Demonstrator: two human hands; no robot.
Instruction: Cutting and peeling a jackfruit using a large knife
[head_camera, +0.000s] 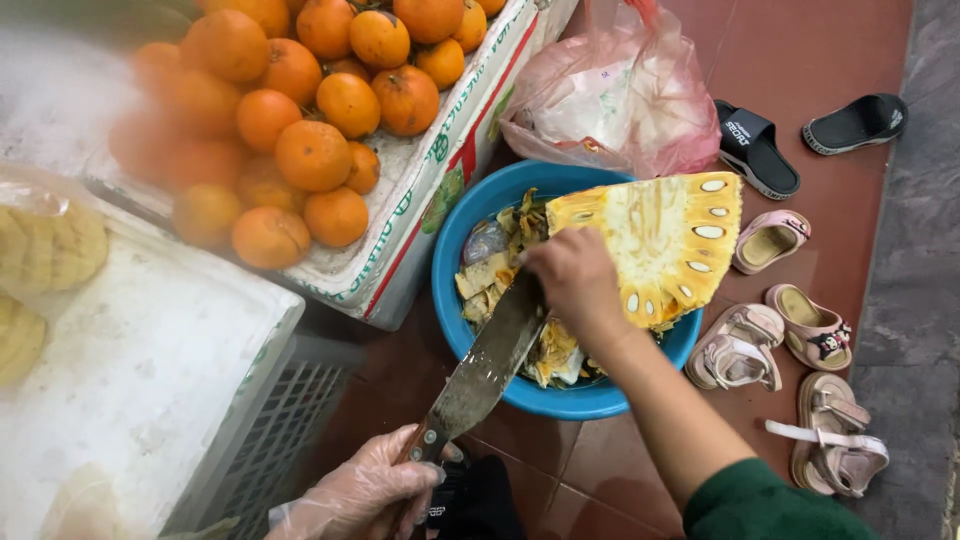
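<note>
Gripping a jackfruit wedge over the blue basin of peelings, the right hand has its fingers clamped on the cut edge. It looks heavy, sticky and firm-rinded, so the rind is likely the surest hold. The gloved left hand is closed round the knife handle.

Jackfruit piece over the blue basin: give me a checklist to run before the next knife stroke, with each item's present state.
1. Right hand grips the jackfruit piece: ok.
2. Left hand, in a clear glove, closed on the knife handle: ok.
3. Blade tip apart from the right hand's fingers: not ok, it sits right beside them.
4. Blue basin under the fruit to catch scraps: ok.
5. Blade edge direction: cannot tell.
</note>
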